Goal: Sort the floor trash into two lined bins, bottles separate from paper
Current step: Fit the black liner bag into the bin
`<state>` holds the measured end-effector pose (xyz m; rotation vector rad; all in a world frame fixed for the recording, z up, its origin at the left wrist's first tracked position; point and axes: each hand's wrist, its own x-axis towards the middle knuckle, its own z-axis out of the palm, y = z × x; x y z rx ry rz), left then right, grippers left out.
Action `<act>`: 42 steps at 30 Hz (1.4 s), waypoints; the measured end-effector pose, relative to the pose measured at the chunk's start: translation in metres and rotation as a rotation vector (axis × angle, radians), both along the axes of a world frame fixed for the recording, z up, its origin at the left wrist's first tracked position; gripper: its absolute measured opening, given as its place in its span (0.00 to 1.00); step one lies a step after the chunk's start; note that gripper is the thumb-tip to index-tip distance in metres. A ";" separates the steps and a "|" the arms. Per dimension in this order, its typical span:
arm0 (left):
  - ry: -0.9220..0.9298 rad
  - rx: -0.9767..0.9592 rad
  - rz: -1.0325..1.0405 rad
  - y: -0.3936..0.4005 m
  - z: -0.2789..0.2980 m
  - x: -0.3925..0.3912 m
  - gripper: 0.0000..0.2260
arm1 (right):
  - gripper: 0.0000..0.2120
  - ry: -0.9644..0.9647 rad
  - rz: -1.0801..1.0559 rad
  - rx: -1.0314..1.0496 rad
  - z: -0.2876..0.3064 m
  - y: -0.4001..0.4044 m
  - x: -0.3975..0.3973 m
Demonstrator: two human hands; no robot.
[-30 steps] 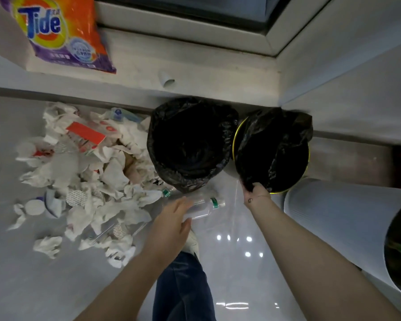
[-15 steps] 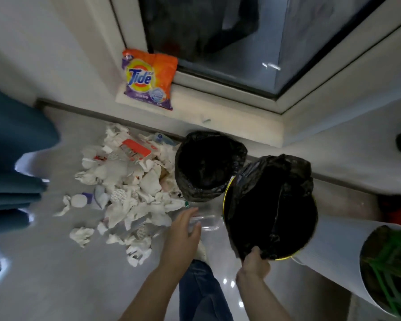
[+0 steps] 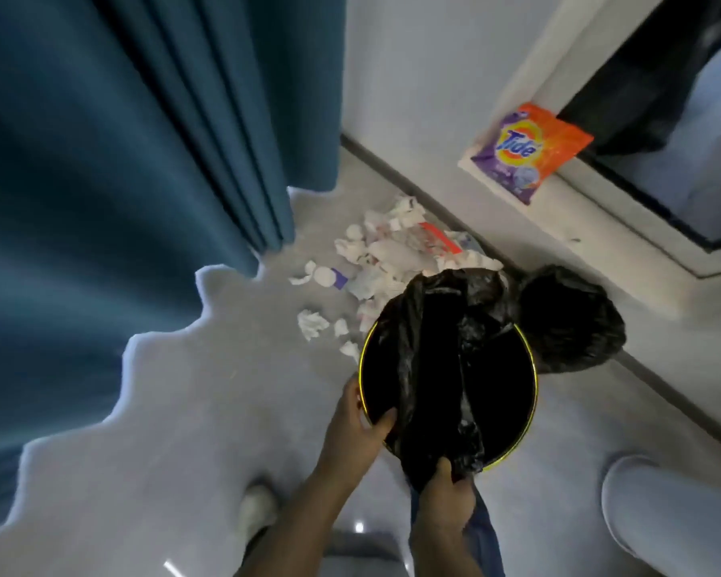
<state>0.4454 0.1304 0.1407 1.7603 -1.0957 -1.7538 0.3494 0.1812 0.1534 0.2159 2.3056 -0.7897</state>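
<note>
The yellow-rimmed bin (image 3: 531, 376) is gripped at its near-left rim by the left hand (image 3: 356, 418). Its loose black liner (image 3: 438, 368) is pinched by the right hand (image 3: 444, 499). The unseated liner could be dragged inside once trash is dropped in.

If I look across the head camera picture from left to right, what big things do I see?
Blue curtain → crumpled paper pile → yellow-rimmed bin → Tide detergent bag → white cylinder.
</note>
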 end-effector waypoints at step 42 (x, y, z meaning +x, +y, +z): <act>-1.006 0.261 -0.988 0.131 -0.212 0.247 0.29 | 0.30 0.269 2.471 0.460 -0.226 0.036 0.187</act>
